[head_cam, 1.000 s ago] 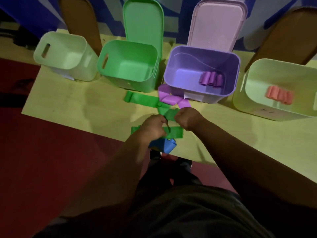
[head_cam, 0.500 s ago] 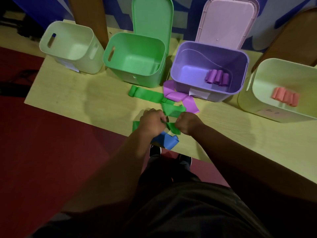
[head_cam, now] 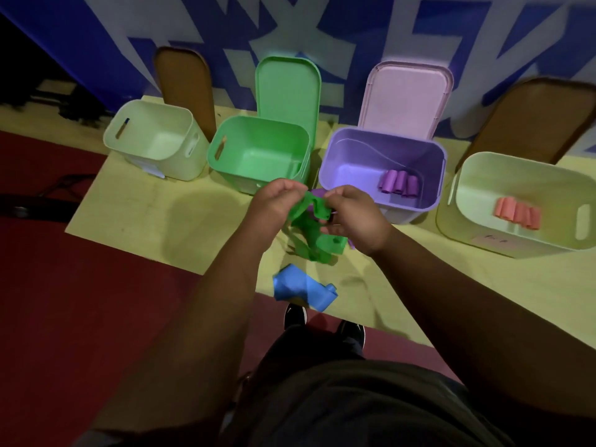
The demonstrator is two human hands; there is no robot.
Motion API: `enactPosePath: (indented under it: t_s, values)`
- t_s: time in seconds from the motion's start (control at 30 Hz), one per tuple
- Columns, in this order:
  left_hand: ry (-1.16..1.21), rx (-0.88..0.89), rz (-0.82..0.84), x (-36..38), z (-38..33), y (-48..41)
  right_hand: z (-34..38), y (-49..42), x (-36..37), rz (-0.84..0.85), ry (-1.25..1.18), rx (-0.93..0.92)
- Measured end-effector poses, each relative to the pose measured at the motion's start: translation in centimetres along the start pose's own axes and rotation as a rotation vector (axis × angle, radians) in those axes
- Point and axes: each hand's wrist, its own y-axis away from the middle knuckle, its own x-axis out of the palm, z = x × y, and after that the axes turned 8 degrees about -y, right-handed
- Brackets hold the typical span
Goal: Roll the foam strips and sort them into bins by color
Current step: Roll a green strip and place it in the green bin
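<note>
**Change since half a second ago**
- Left grip (head_cam: 277, 201) and right grip (head_cam: 354, 217): were low at the near edge of the table (head_cam: 161, 221), now raised and further out, just short of the bins.
- Green foam strip (head_cam: 309, 233): was flat on the table, now lifted. Its upper end is pinched in the curled fingers of both grips, and the rest hangs between and beneath them in a loose tangle.
- Blue foam strip (head_cam: 303, 288): was half hidden under the left grip, now fully exposed. It lies crumpled on the table edge below both grips, apart from them.
- Loose purple strip (head_cam: 317, 192): now mostly hidden behind the grips, with only a sliver showing between them.

**Containers, left to right**
1. Pale green bin (head_cam: 167, 171), far left of the left grip. No strips show inside. A brown panel (head_cam: 183, 88) stands behind it.
2. Green bin (head_cam: 232, 169), just beyond the left grip. No strips show inside. Its green lid (head_cam: 287, 91) stands upright at the back.
3. Purple bin (head_cam: 354, 162), just beyond the right grip. It holds a cluster of purple rolls (head_cam: 400, 183) side by side on the floor at its right side. Its pink lid (head_cam: 406, 98) is propped upright behind.
4. Second pale green bin (head_cam: 483, 240), well right of the right grip. It holds a row of coral rolls (head_cam: 517, 214) on the floor. A second brown panel (head_cam: 529, 124) leans behind it.
</note>
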Motion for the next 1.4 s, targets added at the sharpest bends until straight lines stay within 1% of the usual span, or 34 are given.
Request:
enactPosePath:
  t_s: [0.13,0.23,0.43,0.57,0.67,0.8,0.9,1.03,1.2,1.3,1.4]
  values:
    - [-0.031,0.042,0.087,-0.3,-3.5,0.1,3.2,0.8,0.0,-0.018,-0.201,-0.076]
    - [-0.049,0.163,0.138,-0.3,-5.7,0.4,5.9,1.2,-0.3,-0.045,-0.271,-0.138]
    - [-0.229,0.398,0.219,-1.4,-11.3,0.8,12.5,3.6,-1.8,-0.038,-0.329,-0.273]
    - [-0.229,0.545,0.206,-2.0,-16.3,1.6,16.7,6.0,-2.1,-0.024,-0.361,-0.375]
    - [-0.204,0.604,0.214,-2.4,-19.4,2.0,19.8,8.2,-2.0,-0.019,-0.397,-0.437]
    - [-0.144,0.705,0.232,-2.2,-23.1,2.7,23.6,11.2,-1.8,0.034,-0.431,-0.523]
    - [-0.103,0.77,0.251,-2.0,-25.8,3.2,25.7,13.2,-2.3,0.032,-0.394,-0.602]
    - [-0.188,0.811,0.245,-1.9,-28.5,3.4,27.3,15.0,-3.8,-0.003,-0.259,-0.675]
    - [-0.317,0.856,0.193,-1.0,-30.4,4.3,27.9,15.6,-5.6,-0.093,-0.126,-0.654]
    - [-0.343,0.836,0.189,-0.5,-30.9,4.8,27.8,16.0,-6.6,-0.188,-0.023,-0.657]
    - [-0.334,0.807,0.209,0.0,-31.0,4.8,27.5,16.1,-7.6,-0.213,0.072,-0.643]
